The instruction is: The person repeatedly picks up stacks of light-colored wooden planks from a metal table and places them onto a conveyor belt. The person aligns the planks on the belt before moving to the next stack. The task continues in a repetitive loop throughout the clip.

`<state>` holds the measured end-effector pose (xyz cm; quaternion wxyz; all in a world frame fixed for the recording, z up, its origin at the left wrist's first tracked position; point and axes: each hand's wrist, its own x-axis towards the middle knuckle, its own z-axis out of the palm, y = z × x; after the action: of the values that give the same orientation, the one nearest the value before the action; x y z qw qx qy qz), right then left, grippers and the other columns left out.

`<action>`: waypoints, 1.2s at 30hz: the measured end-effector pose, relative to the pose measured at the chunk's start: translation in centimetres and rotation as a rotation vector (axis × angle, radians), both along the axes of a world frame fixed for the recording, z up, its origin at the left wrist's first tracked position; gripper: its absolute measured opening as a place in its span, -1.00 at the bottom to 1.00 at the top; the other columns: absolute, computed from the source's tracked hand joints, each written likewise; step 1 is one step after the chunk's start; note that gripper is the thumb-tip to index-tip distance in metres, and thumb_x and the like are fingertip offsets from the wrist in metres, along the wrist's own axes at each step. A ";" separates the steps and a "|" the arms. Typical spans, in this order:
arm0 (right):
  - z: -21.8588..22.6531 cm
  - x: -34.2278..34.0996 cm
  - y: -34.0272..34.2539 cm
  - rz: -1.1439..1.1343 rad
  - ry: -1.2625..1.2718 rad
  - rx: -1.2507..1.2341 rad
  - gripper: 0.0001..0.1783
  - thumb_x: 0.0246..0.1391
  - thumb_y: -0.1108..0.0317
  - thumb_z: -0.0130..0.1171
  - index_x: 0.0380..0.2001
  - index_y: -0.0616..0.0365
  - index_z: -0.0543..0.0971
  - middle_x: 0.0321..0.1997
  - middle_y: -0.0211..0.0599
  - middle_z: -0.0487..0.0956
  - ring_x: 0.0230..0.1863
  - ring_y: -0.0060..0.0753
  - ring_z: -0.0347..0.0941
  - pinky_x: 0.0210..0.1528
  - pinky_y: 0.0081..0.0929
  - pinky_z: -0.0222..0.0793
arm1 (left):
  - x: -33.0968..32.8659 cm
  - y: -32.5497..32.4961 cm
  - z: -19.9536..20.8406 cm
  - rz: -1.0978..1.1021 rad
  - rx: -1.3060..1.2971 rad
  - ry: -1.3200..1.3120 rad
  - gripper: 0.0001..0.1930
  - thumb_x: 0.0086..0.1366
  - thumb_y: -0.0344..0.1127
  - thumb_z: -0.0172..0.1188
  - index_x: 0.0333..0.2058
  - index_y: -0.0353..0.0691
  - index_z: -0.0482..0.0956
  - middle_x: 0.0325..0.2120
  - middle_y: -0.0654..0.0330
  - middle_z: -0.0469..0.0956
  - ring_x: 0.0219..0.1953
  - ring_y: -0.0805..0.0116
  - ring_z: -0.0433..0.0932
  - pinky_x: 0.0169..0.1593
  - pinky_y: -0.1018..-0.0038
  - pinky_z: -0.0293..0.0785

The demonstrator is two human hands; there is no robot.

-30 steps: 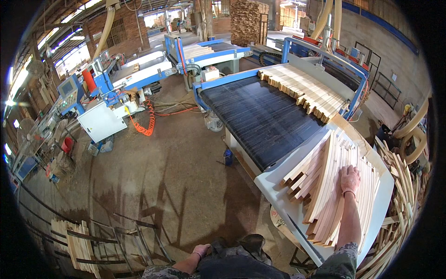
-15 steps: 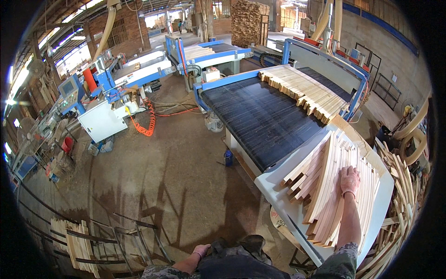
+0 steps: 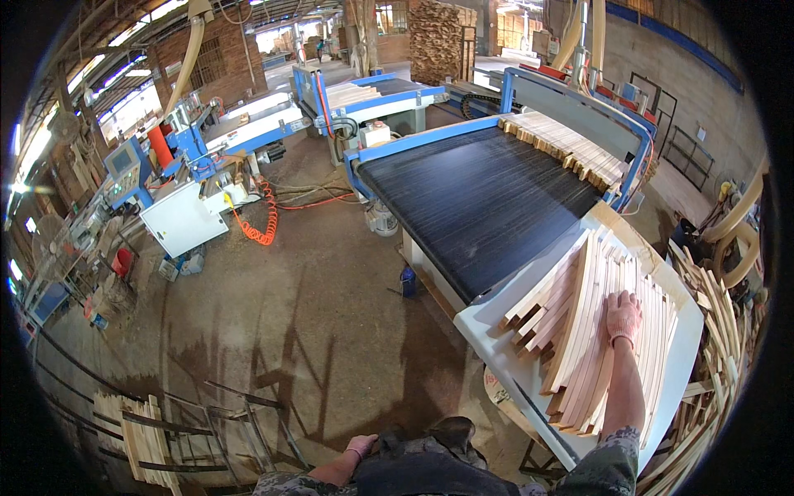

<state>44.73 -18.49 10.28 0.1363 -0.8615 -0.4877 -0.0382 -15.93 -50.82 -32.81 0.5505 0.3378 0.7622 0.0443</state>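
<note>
My right hand (image 3: 623, 317), in a pinkish work glove, lies flat with its fingers stretched out on a stack of pale wooden strips (image 3: 571, 355). The strips lie side by side on the white metal end table (image 3: 488, 335), their near ends uneven. My left hand (image 3: 361, 446), gloved too, hangs low beside my body, away from the stack; its fingers are too small to make out. Past the stack, a black conveyor belt (image 3: 480, 202) carries a row of wooden strips (image 3: 571, 149), partly under the blue frame (image 3: 633, 132).
Loose wooden strips (image 3: 711, 364) are heaped to the right of the end table. At lower left, a black metal rack (image 3: 178, 426) holds more strips. A blue-and-white machine (image 3: 186, 217) with an orange coiled hose (image 3: 266, 221) stands at left. A blue container (image 3: 407, 281) sits beside the conveyor.
The row of strips on the belt has travelled away to the upper right, further under the blue frame, baring more belt. Both my hands stay nearly where they were.
</note>
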 end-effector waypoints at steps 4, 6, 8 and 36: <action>-1.4 0.5 0.9 0.021 -0.017 0.041 -0.38 0.41 -0.13 0.04 0.27 0.12 0.55 0.46 0.03 0.44 0.50 0.15 0.26 0.53 0.10 0.10 | -1.2 -1.4 -1.8 -0.378 0.301 0.145 -0.45 0.44 0.22 0.03 -0.16 -0.18 0.74 -0.21 -0.11 0.74 -0.06 -0.12 0.70 0.02 0.10 0.53; -1.9 0.9 1.1 0.029 -0.039 0.054 -0.43 0.42 -0.14 0.02 0.19 0.08 0.56 0.43 0.01 0.46 0.48 0.16 0.27 0.48 0.10 0.15 | -1.3 -1.4 -1.9 -0.385 0.293 0.131 -0.50 0.46 0.18 0.01 -0.10 -0.11 0.72 -0.19 -0.11 0.74 -0.05 -0.15 0.70 0.02 0.08 0.54; -2.1 1.0 1.0 0.031 -0.045 0.050 -0.45 0.42 -0.15 0.01 0.15 0.06 0.57 0.42 0.00 0.46 0.46 0.17 0.28 0.46 0.10 0.18 | -1.2 -1.2 -1.7 -0.313 0.218 0.093 -0.52 0.47 0.15 0.00 -0.07 -0.09 0.70 -0.16 -0.09 0.74 -0.05 -0.15 0.69 0.02 0.07 0.54; -2.3 1.1 1.1 0.030 -0.020 0.053 -0.40 0.39 -0.15 0.06 0.20 0.11 0.57 0.40 0.04 0.47 0.44 0.16 0.32 0.50 0.08 0.14 | -1.7 -0.9 -3.4 -0.435 0.300 0.080 -0.65 0.49 -0.04 0.03 0.06 -0.03 0.64 -0.09 -0.12 0.73 0.01 -0.20 0.69 0.08 0.04 0.59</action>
<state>45.79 -17.35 7.98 0.1548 -0.8496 -0.5008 -0.0579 -17.67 -51.70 -36.20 0.4604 0.5729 0.6777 0.0239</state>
